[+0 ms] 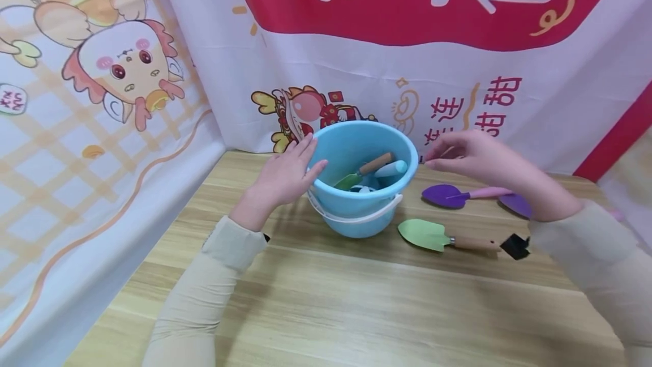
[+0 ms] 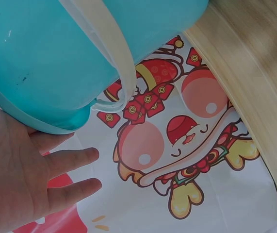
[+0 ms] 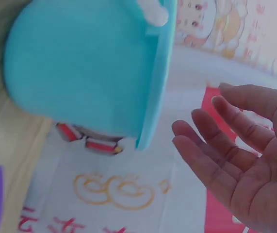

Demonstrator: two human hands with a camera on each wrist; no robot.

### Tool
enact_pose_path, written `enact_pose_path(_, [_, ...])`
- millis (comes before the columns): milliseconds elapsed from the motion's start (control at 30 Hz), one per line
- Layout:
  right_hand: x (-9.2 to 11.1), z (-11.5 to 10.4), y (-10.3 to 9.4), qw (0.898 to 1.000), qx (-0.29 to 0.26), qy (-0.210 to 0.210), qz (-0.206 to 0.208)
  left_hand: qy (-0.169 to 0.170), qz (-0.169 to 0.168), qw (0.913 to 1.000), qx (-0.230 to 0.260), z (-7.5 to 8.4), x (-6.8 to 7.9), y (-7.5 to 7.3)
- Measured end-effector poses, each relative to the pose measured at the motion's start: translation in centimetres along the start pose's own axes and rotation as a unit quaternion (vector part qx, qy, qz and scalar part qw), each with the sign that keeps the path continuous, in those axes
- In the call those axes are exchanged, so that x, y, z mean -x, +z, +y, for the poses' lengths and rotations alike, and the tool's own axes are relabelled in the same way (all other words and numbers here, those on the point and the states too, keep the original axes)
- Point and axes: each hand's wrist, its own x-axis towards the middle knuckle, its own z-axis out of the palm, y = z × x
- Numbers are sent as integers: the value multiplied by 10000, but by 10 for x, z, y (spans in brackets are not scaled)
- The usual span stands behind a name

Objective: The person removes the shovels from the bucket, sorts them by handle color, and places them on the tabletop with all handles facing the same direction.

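While the left hand [image 1: 287,173] rested, fingers extended, on the blue bucket's [image 1: 356,207] rim, the right hand [image 1: 474,154], loosely curved and empty, was held just beside it; the bucket stood on the table [image 1: 326,310], tools [image 1: 378,163] inside, a green trowel [image 1: 424,235] near.

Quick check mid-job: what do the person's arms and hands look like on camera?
Both the left hand and right hand are bare, with no gloves or rings visible. The left sleeve and right sleeve are long, plain pale beige cloth, ending in broad cuffs at the wrists. A small black piece shows at the left cuff.
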Motion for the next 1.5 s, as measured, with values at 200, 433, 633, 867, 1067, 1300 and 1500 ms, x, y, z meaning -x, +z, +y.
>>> enact_pose_path(200, [-23, -20, 13, 9995, 119, -241, -152, -73, -31, 10000, 20, -3, 3, 0])
enact_pose_path(433, [-51, -16, 39, 9967, 200, -780, -123, -123, 32, 9999, 52, -6, 5, 3])
enact_pose_path(633, [-74, -11, 53, 9945, 780, -647, -266, -125, -40, 9999, 23, -6, 7, 5])
enact_pose_path(867, [-97, -9, 56, 9873, 1406, -419, -606, -115, -30, 9999, -14, -6, 5, 5])
enact_pose_path(1067, [-110, -10, 67, 9734, 1976, -310, -1114, -102, -16, 9999, -17, -5, 5, 4])
enact_pose_path(1300, [-114, -13, 72, 9556, 2517, -165, -1525, -64, -24, 10000, -16, -2, 3, 2])
enact_pose_path(1500, [-112, -14, 72, 9488, 2599, -279, -1773, -32, 27, 10000, -34, 1, 0, 0])
